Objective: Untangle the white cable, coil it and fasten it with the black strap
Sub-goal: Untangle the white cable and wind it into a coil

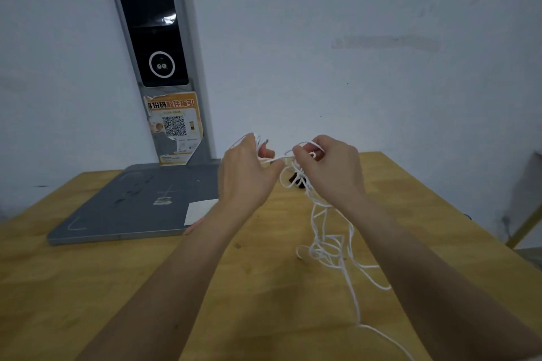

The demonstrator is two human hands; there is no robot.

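Above the wooden table [117,287], my left hand [245,177] and right hand [330,168] pinched the thin white cable [325,246], mid-untangling; the black strap [296,180] dangled beneath. Next, I judged, loosen remaining knots.

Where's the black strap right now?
In the head view, the black strap hangs among the thin white cable strands just below and between the raised hands, nearer the right hand, above the wooden table.

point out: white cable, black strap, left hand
white cable [327,249], head view, on the tangled loops lying on the table
black strap [296,180], head view, on the part showing between the hands
left hand [243,173], head view, back of hand
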